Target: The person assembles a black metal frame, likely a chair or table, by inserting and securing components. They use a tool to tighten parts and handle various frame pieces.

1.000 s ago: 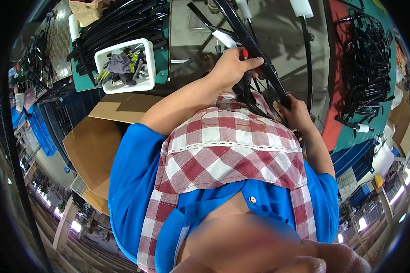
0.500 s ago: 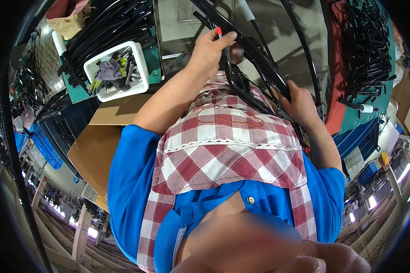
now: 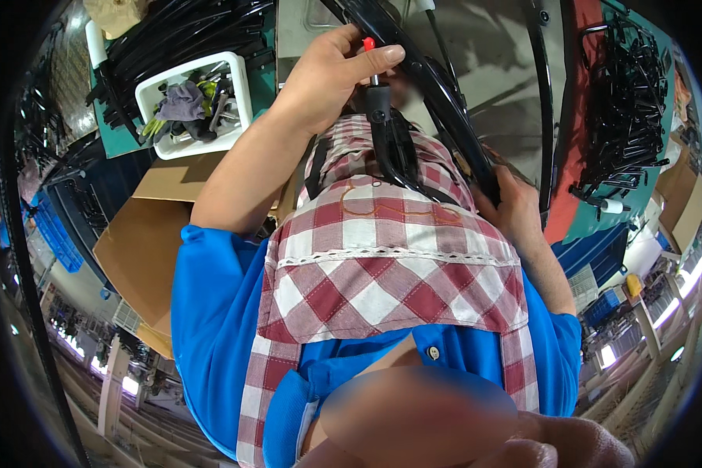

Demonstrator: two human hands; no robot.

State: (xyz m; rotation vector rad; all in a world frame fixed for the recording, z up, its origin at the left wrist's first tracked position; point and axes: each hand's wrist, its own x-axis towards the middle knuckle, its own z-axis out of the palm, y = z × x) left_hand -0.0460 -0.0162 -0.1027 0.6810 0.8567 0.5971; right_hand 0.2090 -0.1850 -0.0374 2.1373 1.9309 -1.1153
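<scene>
My left hand is closed, its thumb lying across a thin rod with a red tip. The rod rises from the black end of a bent tube that runs down along my checked apron. Just right of it slants a thick glossy black tube, part of what looks like a metal frame. My right hand wraps round the lower end of this thick tube, close to my right side. Some of the fingers of both hands are hidden behind the parts.
A white bin of gloves and tools stands at left beside a pile of black tubes. Below it is an open cardboard box. At right, small black bent parts cover a green and red surface. Another black tube stands nearby.
My left hand has shifted a little left and up, with the bent tube's top end swinging more upright. The thick tube has shifted slightly in my right hand's hold. The whole view has moved slightly.
</scene>
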